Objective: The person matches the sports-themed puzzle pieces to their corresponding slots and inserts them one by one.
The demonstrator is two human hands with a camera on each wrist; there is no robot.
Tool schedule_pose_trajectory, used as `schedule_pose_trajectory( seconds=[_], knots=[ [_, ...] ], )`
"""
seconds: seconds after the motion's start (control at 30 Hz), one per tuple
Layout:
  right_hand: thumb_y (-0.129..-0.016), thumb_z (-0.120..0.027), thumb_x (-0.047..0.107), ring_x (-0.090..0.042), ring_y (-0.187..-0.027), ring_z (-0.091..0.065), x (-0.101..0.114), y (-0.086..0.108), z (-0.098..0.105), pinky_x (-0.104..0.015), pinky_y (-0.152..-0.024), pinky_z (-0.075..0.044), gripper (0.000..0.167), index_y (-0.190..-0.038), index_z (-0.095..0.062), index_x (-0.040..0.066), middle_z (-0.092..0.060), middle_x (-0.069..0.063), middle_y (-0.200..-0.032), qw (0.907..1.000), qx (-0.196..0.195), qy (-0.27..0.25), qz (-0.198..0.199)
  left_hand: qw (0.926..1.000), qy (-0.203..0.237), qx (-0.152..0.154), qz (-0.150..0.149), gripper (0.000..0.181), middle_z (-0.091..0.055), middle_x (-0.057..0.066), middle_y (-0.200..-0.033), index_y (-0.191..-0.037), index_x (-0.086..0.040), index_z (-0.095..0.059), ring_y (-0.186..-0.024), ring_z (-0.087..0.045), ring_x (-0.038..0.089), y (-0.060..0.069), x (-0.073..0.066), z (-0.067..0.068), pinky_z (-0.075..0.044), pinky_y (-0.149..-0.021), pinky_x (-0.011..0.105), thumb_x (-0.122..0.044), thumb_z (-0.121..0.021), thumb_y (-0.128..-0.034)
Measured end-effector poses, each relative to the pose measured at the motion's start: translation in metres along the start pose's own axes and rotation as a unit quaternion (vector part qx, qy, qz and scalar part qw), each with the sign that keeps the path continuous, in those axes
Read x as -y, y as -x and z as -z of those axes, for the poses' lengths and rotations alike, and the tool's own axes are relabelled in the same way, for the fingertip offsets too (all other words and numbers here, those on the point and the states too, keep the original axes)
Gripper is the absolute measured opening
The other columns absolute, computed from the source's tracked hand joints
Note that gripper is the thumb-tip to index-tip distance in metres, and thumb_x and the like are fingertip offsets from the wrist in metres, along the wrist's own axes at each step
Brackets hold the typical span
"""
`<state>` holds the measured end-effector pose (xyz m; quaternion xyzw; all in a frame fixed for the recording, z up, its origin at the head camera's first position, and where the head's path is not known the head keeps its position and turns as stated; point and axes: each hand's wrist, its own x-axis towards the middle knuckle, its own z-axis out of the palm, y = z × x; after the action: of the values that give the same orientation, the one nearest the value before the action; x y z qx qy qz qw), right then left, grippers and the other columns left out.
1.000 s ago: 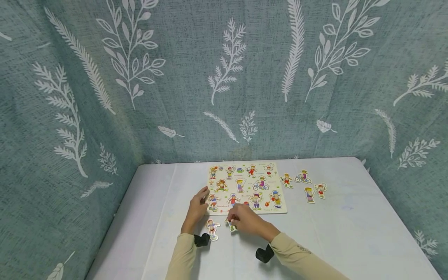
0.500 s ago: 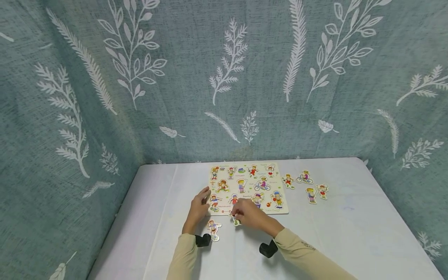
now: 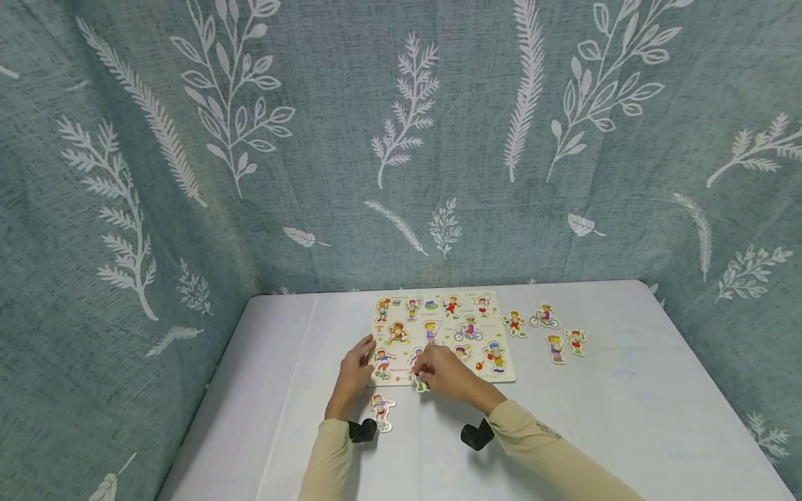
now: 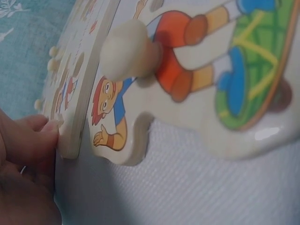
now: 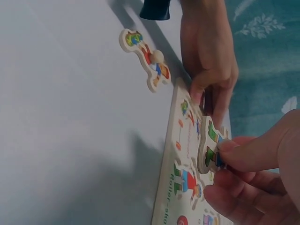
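Observation:
A pale wooden knob puzzle board (image 3: 505, 369) with printed children playing sports lies flat on the table. My left hand (image 3: 355, 367) grips its left edge; in the left wrist view the fingers (image 4: 40, 133) pinch it near a corner. My right hand (image 3: 450, 374) pinches a wooden child-figure piece (image 5: 205, 154) with green footwear. It is held over the board's front edge, tilted, and the hand hides its upper part. A skateboarder piece (image 3: 381, 412) with a round knob (image 4: 126, 49) lies on the table in front of the board, touched by neither hand.
Right of the board lie several loose pieces: a footballer (image 3: 515, 323), a cyclist (image 3: 544, 316), a figure with a yellow cap (image 3: 555, 348) and a tennis player (image 3: 576, 342). A leaf-patterned curtain (image 3: 326, 174) stands behind and beside the white table (image 3: 282, 390).
My right hand has moved forward with the child-figure piece, from the table in front of the board to over its front edge. The left hand has stayed at the left edge.

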<state>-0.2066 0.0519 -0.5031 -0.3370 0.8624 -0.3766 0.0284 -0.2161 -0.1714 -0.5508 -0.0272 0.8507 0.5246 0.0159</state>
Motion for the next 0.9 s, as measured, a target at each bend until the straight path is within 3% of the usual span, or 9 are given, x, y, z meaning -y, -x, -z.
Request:
schedule_pose_trajectory(
  seconds=[0.9],
  knots=[
    [-0.082,-0.063,-0.005,-0.014,-0.07,-0.053,-0.018,-0.027,0.006,-0.026,-0.06,-0.047,0.011,-0.085,-0.071,0.001,-0.058,-0.005,-0.078,0.9997,0.007,0.01,-0.023,1.0,0.006,-0.003,-0.005,0.058,-0.036,0.014,-0.148,-0.134,0.009,-0.046,-0.137,-0.028,0.035,0.001,-0.002,0.001,-0.032,-0.105,0.047,0.021,-0.047,-0.0767]
  ],
)
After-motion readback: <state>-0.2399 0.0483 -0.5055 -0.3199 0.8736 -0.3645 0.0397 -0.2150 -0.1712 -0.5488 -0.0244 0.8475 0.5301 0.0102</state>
